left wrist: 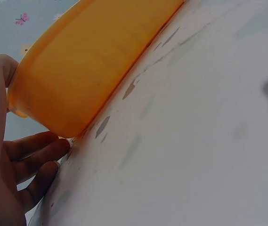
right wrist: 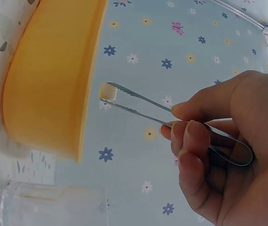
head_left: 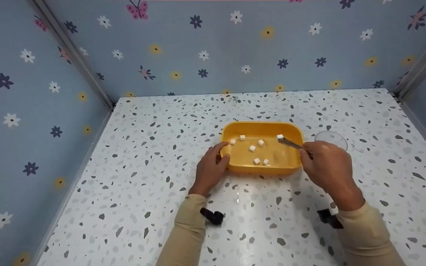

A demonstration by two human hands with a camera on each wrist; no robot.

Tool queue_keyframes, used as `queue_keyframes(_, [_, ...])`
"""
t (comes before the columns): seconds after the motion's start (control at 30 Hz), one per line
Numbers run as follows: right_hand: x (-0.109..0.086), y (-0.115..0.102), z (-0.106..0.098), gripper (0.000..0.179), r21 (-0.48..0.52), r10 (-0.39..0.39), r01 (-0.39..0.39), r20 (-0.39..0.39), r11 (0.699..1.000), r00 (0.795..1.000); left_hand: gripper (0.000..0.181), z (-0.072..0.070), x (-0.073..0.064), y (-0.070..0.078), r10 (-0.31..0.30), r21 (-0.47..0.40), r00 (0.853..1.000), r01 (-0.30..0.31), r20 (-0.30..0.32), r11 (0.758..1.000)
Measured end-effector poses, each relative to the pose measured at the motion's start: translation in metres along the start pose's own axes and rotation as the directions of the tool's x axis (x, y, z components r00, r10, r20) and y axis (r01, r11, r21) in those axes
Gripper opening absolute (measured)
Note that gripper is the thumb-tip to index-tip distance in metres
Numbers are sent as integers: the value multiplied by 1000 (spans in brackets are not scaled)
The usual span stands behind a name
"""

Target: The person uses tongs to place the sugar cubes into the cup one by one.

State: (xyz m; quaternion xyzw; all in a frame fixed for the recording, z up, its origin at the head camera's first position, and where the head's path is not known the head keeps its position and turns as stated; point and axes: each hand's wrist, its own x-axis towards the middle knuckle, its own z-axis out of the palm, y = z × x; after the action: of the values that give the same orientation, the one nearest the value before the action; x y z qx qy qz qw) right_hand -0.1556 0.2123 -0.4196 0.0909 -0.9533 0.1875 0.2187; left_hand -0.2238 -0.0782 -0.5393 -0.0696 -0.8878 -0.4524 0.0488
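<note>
My right hand (head_left: 327, 166) pinches metal tweezers (right wrist: 141, 104) between thumb and fingers. A small white cube (right wrist: 108, 92) is clamped in the tweezer tips, raised above the rim in the right wrist view. Below it is a yellow plastic tub (head_left: 261, 169), with several white cubes (head_left: 252, 148) scattered on its floor. At the tub's left end, my left hand (head_left: 211, 168) holds the rim; the left wrist view shows other fingers (left wrist: 39, 153) low beside its base.
A clear round container (head_left: 330, 136) stands just right of the tub, partly behind my right hand. The speckled white tabletop (head_left: 154, 147) meets a flowered blue wall (head_left: 220, 40) at the back, with more panels on both sides.
</note>
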Motion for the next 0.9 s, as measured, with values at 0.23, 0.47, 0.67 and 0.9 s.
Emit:
queue_keyframes(0.23, [-1,5,-11,15,-9,11,-11,-37,1000,999,42,0,-1,1,-6,-8,1000,6,-1,1000])
queue_keyframes(0.47, [0,9,-22,15,-20,42,-43,-43,999,998,42,1,0,2,-4,2,1000,4,-10,1000])
queue_keyframes(0.67, [0,14,-32,15,-17,72,-73,-56,997,996,42,1,0,2,-7,4,1000,7,-12,1000])
queue_keyframes(0.9, [-3,21,-41,19,-29,119,-121,-63,992,991,42,0,-1,0,-12,-8,1000,12,-7,1000])
